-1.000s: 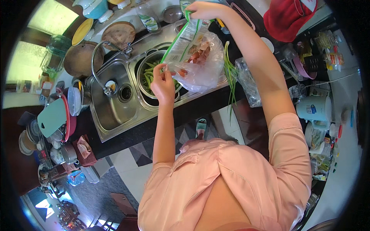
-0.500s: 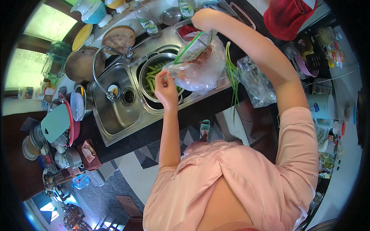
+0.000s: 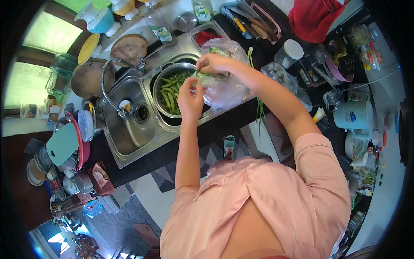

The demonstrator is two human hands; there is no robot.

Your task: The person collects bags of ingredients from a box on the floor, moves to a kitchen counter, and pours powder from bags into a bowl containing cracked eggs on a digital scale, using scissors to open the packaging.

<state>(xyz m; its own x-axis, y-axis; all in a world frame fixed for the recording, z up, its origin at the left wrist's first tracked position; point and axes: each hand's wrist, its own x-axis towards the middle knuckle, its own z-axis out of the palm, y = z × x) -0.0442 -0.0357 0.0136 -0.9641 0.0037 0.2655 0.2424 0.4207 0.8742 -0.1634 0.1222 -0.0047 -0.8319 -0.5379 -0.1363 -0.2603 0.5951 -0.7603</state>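
A clear plastic zip bag (image 3: 225,94) with a green strip along its mouth lies slack over the right part of the sink. My left hand (image 3: 191,101) is closed at the near corner of its mouth, fingers pinched together. Just above it, my right hand (image 3: 212,63) pinches the bag by the green strip. Both hands are close together, over the right side of a round metal pot (image 3: 161,106). Green bean pods (image 3: 170,95) and small chopped greens fill the pot, which sits in the right basin. The bag's contents are mostly hidden by folds and by my right hand.
Left of the pot are the empty-looking steel basin (image 3: 129,101) and a curved faucet (image 3: 105,82). Spring onions (image 3: 260,108) hang over the counter edge. A knife tray (image 3: 252,26), a white-lidded jar (image 3: 290,52) and crumpled plastic (image 3: 282,77) lie to the right. Bottles (image 3: 160,28) stand behind.
My right hand has come down and left, close to my left hand. The bag's green-edged mouth, stretched out before, is now bunched between them, and the bag has sunk lower.
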